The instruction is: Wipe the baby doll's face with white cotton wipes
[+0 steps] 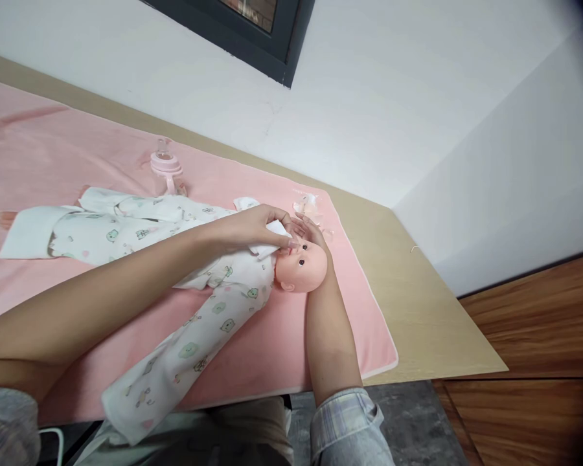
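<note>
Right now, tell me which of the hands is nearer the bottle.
Left. The left hand, holding a white cloth at the doll's face, is nearer the bottle; the right hand is farther off, beside the doll's head.

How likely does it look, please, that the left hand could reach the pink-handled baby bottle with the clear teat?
Probably yes: the bottle stands on the pink blanket past the white-clothed doll, with nothing tall between, though the left hand would likely need to release the white cloth first.
</note>
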### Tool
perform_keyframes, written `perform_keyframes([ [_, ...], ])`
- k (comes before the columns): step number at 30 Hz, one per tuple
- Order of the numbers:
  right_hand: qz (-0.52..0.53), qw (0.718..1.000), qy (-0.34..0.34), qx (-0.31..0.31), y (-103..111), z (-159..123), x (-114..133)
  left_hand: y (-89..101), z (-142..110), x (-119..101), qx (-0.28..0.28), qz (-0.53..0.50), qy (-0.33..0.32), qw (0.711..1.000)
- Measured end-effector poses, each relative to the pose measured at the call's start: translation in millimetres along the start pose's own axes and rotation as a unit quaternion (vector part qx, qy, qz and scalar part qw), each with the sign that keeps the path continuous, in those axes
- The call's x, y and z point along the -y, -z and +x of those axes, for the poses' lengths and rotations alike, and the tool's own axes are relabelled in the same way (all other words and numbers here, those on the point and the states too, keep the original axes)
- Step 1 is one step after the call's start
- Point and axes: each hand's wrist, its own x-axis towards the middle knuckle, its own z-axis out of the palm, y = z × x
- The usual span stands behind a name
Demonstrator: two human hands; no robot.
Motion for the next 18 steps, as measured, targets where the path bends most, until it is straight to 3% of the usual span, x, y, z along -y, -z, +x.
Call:
perform_keyframes([
  [3,0.027,0.999,-0.026,-0.007,0,-2,2,4.5,1,1,-0.005,0.075,-0.048,0.996],
  [9,0.044,0.997,-0.056,-0.012,2,1,1,7.7,3,10,0.006,0.089,-0.059,0.994],
  [13,0.037,0.998,-0.045,-0.018,0,-1,4,2.8,4,11,-0.006,0.134,-0.062,0.989],
  [18,0.007,0.999,-0.024,-0.019,-5,-8,8,-4.6,2,7,-0.045,0.176,-0.114,0.977],
])
